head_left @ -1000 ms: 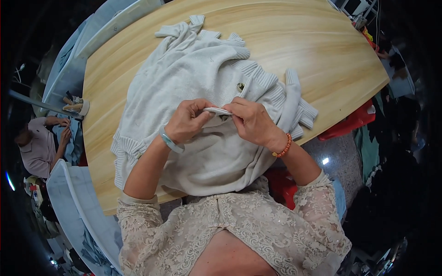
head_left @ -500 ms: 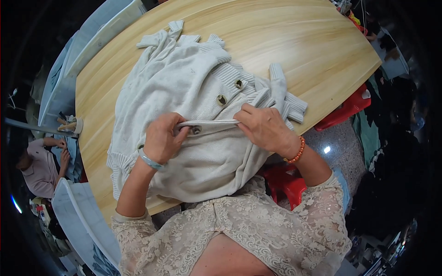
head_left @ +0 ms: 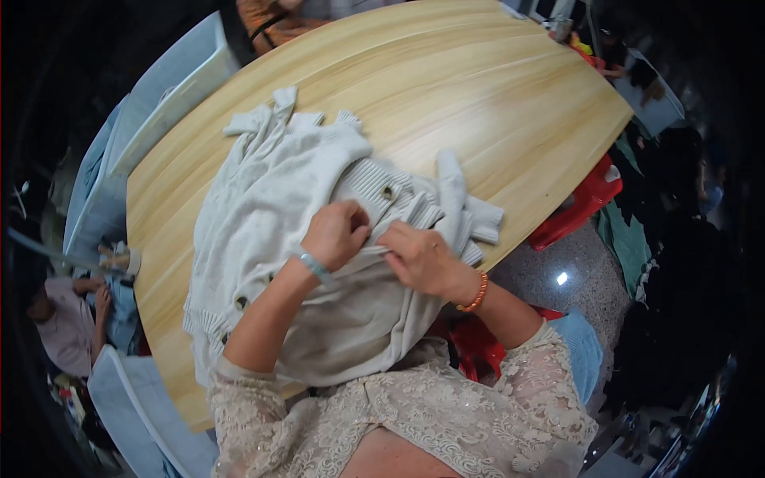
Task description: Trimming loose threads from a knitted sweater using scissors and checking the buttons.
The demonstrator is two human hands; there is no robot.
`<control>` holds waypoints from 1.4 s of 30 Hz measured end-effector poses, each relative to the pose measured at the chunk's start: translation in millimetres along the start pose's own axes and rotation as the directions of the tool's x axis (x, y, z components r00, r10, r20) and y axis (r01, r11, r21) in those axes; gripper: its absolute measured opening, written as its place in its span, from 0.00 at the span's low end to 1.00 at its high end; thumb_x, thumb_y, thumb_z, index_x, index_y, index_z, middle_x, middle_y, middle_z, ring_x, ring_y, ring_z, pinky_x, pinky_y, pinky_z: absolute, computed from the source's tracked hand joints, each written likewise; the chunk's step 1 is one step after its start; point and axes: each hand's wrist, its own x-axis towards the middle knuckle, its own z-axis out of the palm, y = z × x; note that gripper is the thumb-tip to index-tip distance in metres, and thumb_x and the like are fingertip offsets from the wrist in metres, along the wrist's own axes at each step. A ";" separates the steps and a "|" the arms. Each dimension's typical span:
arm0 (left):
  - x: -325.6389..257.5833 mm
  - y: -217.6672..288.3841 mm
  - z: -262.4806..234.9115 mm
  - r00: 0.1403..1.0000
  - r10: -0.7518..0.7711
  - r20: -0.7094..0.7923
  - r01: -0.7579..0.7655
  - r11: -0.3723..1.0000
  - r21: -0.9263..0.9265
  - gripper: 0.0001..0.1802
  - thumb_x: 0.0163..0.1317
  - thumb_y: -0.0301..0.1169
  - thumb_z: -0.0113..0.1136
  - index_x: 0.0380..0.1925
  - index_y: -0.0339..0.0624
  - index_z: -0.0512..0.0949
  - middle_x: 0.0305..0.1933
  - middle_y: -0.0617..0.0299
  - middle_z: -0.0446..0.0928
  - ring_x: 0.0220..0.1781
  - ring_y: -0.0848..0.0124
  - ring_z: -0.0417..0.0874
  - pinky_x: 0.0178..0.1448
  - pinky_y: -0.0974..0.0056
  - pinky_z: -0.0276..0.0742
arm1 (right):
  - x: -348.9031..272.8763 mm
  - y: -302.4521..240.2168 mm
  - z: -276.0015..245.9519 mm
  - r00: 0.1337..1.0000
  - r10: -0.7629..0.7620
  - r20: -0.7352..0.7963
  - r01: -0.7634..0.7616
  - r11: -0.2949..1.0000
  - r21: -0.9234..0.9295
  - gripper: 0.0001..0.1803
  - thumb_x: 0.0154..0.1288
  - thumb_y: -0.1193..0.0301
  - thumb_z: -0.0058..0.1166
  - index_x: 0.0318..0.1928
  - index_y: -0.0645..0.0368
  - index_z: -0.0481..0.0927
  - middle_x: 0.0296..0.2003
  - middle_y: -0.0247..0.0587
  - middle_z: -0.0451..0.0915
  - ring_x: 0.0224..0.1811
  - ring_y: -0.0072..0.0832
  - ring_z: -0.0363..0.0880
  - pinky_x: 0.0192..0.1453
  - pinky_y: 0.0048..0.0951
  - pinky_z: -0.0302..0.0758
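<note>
A cream knitted cardigan (head_left: pixel 263 199) with ribbed edges and dark buttons lies bunched over the near left part of the table. My left hand (head_left: pixel 335 237) is closed at the cardigan's front edge, fingers curled around the cloth beside the ribbed band. Close to its right, my right hand (head_left: pixel 424 256) pinches the same edge between thumb and fingers. One dark button (head_left: pixel 388 193) shows above my hands, and another button (head_left: pixel 241 303) lies to the left of my left forearm. Whatever sits between my left fingertips is hidden.
The wooden table (head_left: pixel 446 80) has a curved far edge. Pale plastic bins (head_left: pixel 171 99) stand along its left side, near a seated person (head_left: pixel 68 319). Red stools (head_left: pixel 578 207) are at the right and under the near edge. Dark cloth (head_left: pixel 661 319) is heaped at far right.
My left hand has moved right along the cardigan's edge, and the two hands are now close together. The head view has shifted, bringing a person's orange clothing in beyond the table.
</note>
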 end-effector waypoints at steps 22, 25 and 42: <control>-58.7 -17.1 -5.4 1.000 0.001 -0.023 -0.008 0.947 -0.321 0.12 0.59 0.16 0.58 0.44 0.30 0.80 0.39 0.64 0.82 0.42 0.79 0.80 0.51 0.73 0.75 | -1.5 3.1 22.3 0.997 0.034 0.064 -0.039 0.996 0.082 0.15 0.61 0.73 0.55 0.47 0.65 0.71 0.37 0.52 0.73 0.36 0.51 0.79 0.41 0.45 0.76; -58.7 -15.3 -3.3 0.999 0.003 -0.054 -0.020 0.946 -0.325 0.09 0.61 0.17 0.56 0.40 0.30 0.81 0.35 0.66 0.80 0.38 0.81 0.77 0.46 0.74 0.73 | -2.5 6.8 22.3 0.998 -0.053 0.022 0.051 0.997 0.056 0.13 0.61 0.75 0.53 0.46 0.65 0.72 0.37 0.52 0.73 0.36 0.51 0.79 0.40 0.45 0.76; -67.2 -9.7 -5.0 1.000 0.021 -0.001 -0.020 0.941 -0.337 0.07 0.60 0.16 0.52 0.35 0.34 0.79 0.33 0.68 0.76 0.34 0.81 0.72 0.41 0.75 0.68 | 0.4 6.5 17.9 0.948 -0.319 -0.003 0.312 0.923 0.227 0.05 0.58 0.76 0.53 0.32 0.64 0.71 0.30 0.49 0.72 0.33 0.48 0.78 0.36 0.42 0.74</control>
